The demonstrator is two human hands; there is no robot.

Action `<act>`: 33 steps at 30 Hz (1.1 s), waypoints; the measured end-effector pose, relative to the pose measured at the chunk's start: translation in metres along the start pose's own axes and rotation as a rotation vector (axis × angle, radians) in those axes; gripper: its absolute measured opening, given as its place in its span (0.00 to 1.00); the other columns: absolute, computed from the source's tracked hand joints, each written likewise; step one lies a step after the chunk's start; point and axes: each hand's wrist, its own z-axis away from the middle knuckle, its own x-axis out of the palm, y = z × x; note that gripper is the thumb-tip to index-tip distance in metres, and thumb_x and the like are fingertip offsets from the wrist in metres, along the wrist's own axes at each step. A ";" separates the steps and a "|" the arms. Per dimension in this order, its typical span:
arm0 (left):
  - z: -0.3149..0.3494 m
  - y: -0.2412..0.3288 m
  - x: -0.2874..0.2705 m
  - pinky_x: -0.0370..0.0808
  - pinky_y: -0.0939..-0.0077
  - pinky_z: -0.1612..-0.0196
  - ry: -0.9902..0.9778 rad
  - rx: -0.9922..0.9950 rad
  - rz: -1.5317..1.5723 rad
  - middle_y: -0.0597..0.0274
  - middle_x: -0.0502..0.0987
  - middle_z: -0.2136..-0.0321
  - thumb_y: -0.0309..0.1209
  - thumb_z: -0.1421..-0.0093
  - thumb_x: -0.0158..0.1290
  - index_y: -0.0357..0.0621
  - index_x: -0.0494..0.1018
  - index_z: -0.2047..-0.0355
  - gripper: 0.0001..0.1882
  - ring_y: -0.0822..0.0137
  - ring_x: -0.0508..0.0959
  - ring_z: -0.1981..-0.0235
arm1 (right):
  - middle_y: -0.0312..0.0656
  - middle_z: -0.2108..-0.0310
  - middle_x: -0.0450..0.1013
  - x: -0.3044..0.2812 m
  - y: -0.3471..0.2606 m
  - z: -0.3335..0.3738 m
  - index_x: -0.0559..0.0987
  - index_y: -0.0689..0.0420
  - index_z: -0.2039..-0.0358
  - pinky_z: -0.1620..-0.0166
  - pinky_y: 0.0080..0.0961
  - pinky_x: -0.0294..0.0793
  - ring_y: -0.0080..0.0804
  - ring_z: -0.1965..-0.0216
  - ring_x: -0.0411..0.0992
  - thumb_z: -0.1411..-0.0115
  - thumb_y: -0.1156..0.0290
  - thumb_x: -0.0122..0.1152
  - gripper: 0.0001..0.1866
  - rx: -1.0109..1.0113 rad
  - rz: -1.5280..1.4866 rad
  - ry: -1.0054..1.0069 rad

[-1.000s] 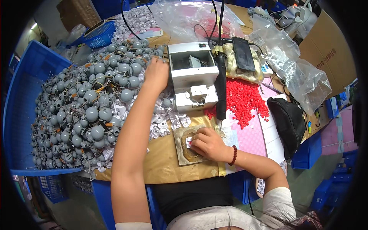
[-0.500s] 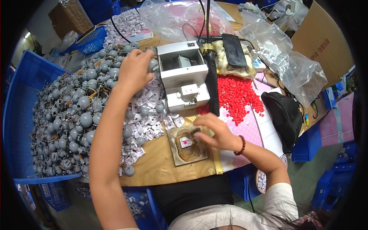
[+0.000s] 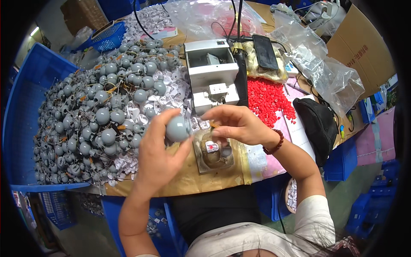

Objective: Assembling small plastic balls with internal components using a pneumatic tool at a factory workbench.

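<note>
My left hand point(image 3: 159, 150) grips a round grey ball-shaped part point(image 3: 176, 129) between thumb and fingers, above the table's front. Close beside it, my right hand point(image 3: 237, 124) is closed in a pinch; a thin orange piece point(image 3: 213, 125) shows at its fingertips. Whether that piece joins the grey part I cannot tell. Below the right hand lies a square fixture plate point(image 3: 204, 165) with a rounded hollow. In the hollow sits a small white piece point(image 3: 212, 147) with a red spot in its middle.
A big heap of grey ball parts point(image 3: 102, 115) fills the left, beside a blue bin point(image 3: 25, 111). White plastic pieces point(image 3: 171, 88) lie next to a white machine point(image 3: 212, 75). Small red parts point(image 3: 267, 100), a phone point(image 3: 264, 51) and a black pouch point(image 3: 314, 128) are on the right.
My left hand has come back from the heap toward the middle with a grey ball part. My right hand has risen slightly from the fixture, toward the left hand.
</note>
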 end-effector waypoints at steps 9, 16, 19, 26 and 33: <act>0.114 -0.036 0.090 0.73 0.58 0.53 -0.030 -0.341 0.224 0.48 0.72 0.58 0.25 0.46 0.65 0.40 0.69 0.51 0.23 0.48 0.75 0.57 | 0.45 0.67 0.78 0.010 0.069 0.034 0.85 0.57 0.61 0.66 0.33 0.78 0.40 0.68 0.79 0.43 0.77 0.68 0.09 -0.189 0.928 0.079; 0.118 -0.043 0.104 0.72 0.55 0.52 -0.029 -0.207 0.057 0.49 0.72 0.57 0.23 0.48 0.64 0.41 0.70 0.50 0.24 0.47 0.73 0.54 | 0.41 0.67 0.72 0.020 0.092 0.026 0.80 0.56 0.64 0.63 0.35 0.76 0.40 0.65 0.75 0.50 0.71 0.63 0.11 -0.347 1.306 -0.005; 0.115 -0.044 0.104 0.72 0.55 0.52 -0.063 -0.190 0.041 0.50 0.72 0.56 0.23 0.49 0.63 0.41 0.71 0.50 0.24 0.46 0.73 0.55 | 0.42 0.67 0.70 0.024 0.089 0.026 0.78 0.57 0.67 0.63 0.34 0.76 0.39 0.64 0.74 0.48 0.70 0.61 0.08 -0.339 1.389 -0.030; 0.111 -0.049 0.097 0.72 0.54 0.51 -0.118 -0.207 -0.036 0.51 0.72 0.55 0.22 0.49 0.61 0.41 0.71 0.50 0.24 0.46 0.72 0.53 | 0.42 0.66 0.70 0.033 0.087 0.030 0.79 0.59 0.66 0.63 0.32 0.73 0.38 0.64 0.73 0.47 0.71 0.60 0.08 -0.346 1.505 -0.070; 0.100 -0.043 0.098 0.69 0.55 0.43 -0.140 -0.120 -0.276 0.49 0.72 0.48 0.22 0.48 0.59 0.38 0.71 0.44 0.28 0.46 0.69 0.44 | 0.42 0.64 0.69 0.031 0.092 0.035 0.79 0.64 0.67 0.63 0.33 0.71 0.37 0.65 0.72 0.42 0.73 0.59 0.08 -0.358 1.484 -0.109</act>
